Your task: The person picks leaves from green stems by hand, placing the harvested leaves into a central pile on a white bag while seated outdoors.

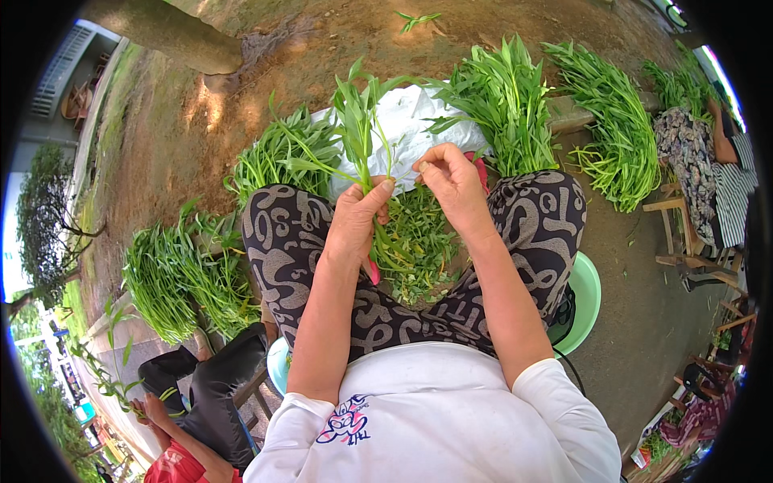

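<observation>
My left hand (356, 216) is closed round a few leafy stalks of water spinach (355, 121), whose leaves point up and away from me. Just to its right, my right hand (456, 189) is raised with thumb and forefinger pinched together; whatever sits between those fingertips is too small to name. Below both hands, between my knees, lies a heap of plucked green leaves and short stem pieces (419, 241). Beyond it spreads a white plastic sheet (412, 121), flanked by a bundle of greens (290, 157) on the left and a taller bundle (509, 113) on the right.
More greens lie at the left (165, 278) and farther right (616, 125). A pale green basin (586, 302) stands by my right hip. One person (205, 386) sits close on my left, handling stalks; another (692, 161) sits at the right. A tree trunk (165, 32) rises far left.
</observation>
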The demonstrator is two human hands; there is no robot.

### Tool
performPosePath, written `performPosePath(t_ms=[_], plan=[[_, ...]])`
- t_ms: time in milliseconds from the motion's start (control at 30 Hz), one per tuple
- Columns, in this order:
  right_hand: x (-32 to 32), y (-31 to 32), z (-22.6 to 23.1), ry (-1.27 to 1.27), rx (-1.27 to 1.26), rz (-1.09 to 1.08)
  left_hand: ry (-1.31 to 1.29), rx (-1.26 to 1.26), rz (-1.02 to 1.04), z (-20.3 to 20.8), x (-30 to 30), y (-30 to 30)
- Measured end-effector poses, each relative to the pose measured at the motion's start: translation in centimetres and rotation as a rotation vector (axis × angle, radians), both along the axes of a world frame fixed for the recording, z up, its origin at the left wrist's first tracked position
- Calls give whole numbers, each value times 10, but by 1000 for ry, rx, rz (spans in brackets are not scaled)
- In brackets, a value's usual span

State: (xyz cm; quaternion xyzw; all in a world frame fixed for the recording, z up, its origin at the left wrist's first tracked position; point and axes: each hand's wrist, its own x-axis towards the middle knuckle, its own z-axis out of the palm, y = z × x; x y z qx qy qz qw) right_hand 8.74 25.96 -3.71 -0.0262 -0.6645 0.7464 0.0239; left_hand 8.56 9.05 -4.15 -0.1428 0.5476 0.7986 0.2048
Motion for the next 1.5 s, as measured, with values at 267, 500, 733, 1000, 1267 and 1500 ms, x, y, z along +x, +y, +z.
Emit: performPosePath(t_ms=[267,500,733,1000,1267,1500], plan=[[4,0,13,388,617,-57,15,3,17,-1,1,0],[5,-2,9,473,876,-49,22,11,-4,-1,1,-1],[4,-2,6,402,873,-71,39,103,-15,5,2,2],[3,-7,-3,215,384,12,31,107,-49,-4,1,-2],[1,-5,-7,72,59,-22,19,71,-32,-1,0,0],[3,-10,8,627,807,-90,41,66,-43,0,1,-1]])
